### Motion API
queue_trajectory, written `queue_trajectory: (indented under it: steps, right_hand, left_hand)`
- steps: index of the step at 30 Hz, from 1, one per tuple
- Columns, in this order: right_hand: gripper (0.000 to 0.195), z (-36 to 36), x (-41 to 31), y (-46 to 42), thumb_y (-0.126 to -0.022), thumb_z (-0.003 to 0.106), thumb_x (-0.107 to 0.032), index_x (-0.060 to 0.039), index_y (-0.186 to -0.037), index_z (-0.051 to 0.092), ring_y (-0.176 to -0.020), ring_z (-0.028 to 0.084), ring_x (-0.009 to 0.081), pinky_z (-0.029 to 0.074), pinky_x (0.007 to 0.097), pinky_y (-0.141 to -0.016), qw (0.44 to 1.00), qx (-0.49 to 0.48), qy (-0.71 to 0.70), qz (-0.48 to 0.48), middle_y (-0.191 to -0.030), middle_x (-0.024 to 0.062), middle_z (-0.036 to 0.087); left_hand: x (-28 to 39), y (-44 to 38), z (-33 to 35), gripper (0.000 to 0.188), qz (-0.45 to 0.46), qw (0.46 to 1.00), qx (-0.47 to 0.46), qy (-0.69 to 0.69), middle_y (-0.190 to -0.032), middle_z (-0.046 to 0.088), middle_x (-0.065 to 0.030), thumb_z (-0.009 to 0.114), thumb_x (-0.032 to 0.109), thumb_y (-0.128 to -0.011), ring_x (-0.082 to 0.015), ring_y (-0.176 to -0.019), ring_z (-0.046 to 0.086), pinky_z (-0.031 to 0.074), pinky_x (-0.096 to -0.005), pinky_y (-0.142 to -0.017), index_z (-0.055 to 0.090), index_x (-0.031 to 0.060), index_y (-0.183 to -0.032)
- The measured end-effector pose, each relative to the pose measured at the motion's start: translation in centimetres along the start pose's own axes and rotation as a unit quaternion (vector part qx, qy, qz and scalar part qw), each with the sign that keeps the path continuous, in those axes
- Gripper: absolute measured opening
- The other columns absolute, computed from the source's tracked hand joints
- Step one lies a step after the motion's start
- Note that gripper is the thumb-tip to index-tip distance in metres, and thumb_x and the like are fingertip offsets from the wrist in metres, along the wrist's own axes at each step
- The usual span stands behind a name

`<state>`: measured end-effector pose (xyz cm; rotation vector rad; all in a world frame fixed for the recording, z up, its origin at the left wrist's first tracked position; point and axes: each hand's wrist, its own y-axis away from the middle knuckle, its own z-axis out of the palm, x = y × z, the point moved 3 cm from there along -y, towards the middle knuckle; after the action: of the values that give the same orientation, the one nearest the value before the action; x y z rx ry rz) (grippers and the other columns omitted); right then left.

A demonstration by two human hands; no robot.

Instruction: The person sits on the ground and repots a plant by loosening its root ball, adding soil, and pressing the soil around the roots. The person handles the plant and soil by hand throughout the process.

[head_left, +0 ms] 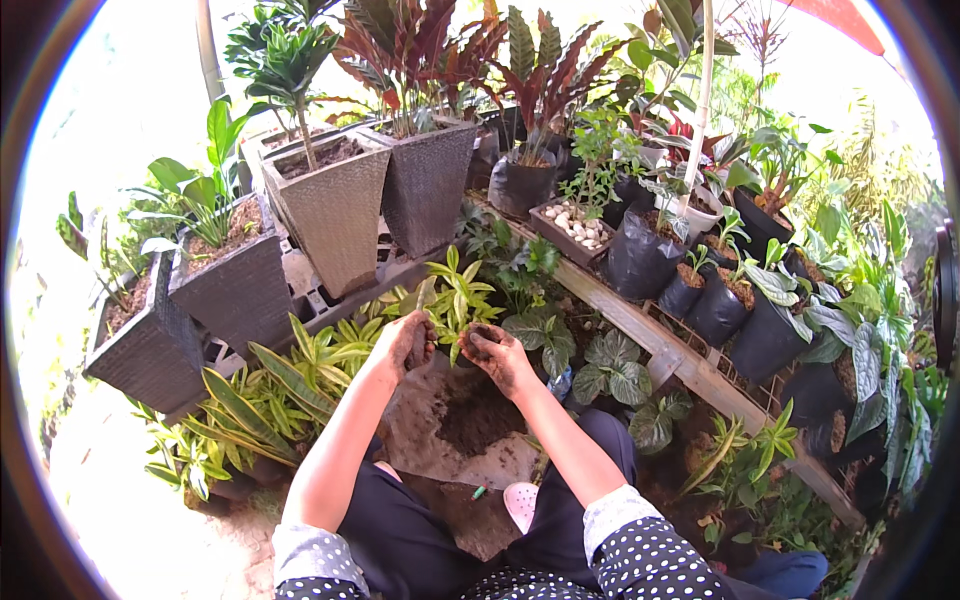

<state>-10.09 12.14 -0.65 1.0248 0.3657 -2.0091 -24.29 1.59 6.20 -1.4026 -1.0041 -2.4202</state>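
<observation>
Both hands are held up side by side in front of me, smeared with dark soil. My left hand has its fingers curled at the stem end of a green leaf or cutting; whether it grips it is hard to tell. My right hand is curled with dark soil on its fingers, and I cannot tell whether something is inside. Yellow-edged green leaves stand right behind both hands. Below them, a heap of dark soil lies on a greyish sheet on the ground.
Tall square planters stand at the back left. A wooden rail runs down the right side, with black plastic plant bags behind it. Snake plant leaves are at the left. A small green object lies near my shoe.
</observation>
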Motion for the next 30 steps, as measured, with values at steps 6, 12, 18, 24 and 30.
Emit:
queue_trajectory:
  steps: [6,12,18,24,30]
  right_hand:
    - [0.025,0.3,-0.4,0.6,-0.084,0.058,0.0,0.0051,-0.108,0.055,-0.089,0.064,0.024,0.053,0.0338,-0.081,0.996,0.047,0.08,0.002,-0.098,0.0145,0.064]
    - [0.034,0.1,-0.5,0.3,-0.085,0.052,0.003,0.005,-0.119,0.047,-0.101,0.06,0.0246,0.05,0.0336,-0.087,0.999,0.001,0.029,0.019,-0.11,0.0147,0.06]
    - [0.036,0.7,-0.2,0.8,-0.083,0.056,0.003,0.0058,-0.118,0.048,-0.102,0.06,0.0244,0.05,0.0332,-0.088,0.998,-0.026,0.054,-0.011,-0.11,0.0141,0.06]
    - [0.026,0.4,-0.4,1.0,-0.083,0.058,0.001,0.0058,-0.109,0.056,-0.092,0.063,0.0231,0.053,0.0319,-0.082,0.994,0.015,0.1,0.038,-0.101,0.0129,0.063]
    - [0.029,-0.7,0.2,-0.1,-0.085,0.058,-0.002,0.0043,-0.113,0.052,-0.098,0.061,0.0246,0.051,0.033,-0.084,1.0,0.015,0.003,-0.011,-0.109,0.0141,0.059]
  left_hand:
    - [-0.4,-0.6,-0.6,0.019,0.001,1.0,-0.009,-0.011,-0.066,0.055,-0.0039,0.054,0.023,-0.086,-0.0136,-0.05,0.05,0.043,-0.0254,-0.047,0.053,0.0065,-0.077]
    - [-0.5,-0.9,-0.2,0.019,0.012,0.999,-0.017,-0.031,-0.067,0.058,-0.0035,0.053,0.025,-0.086,-0.0128,-0.052,0.052,0.041,-0.0257,-0.047,0.056,0.0079,-0.077]
    - [-0.3,-0.5,0.1,0.019,0.008,1.0,-0.017,-0.025,-0.068,0.058,-0.0036,0.053,0.025,-0.086,-0.0126,-0.052,0.053,0.042,-0.026,-0.047,0.056,0.0073,-0.079]
    - [-0.3,-0.2,0.4,0.018,0.004,1.0,-0.012,-0.024,-0.068,0.058,-0.0036,0.053,0.024,-0.087,-0.0126,-0.052,0.054,0.043,-0.026,-0.046,0.056,0.0072,-0.08]
    - [-0.3,-0.3,0.8,0.018,0.005,0.999,-0.008,-0.033,-0.067,0.058,-0.0034,0.053,0.023,-0.087,-0.0128,-0.051,0.053,0.043,-0.0255,-0.046,0.056,0.007,-0.079]
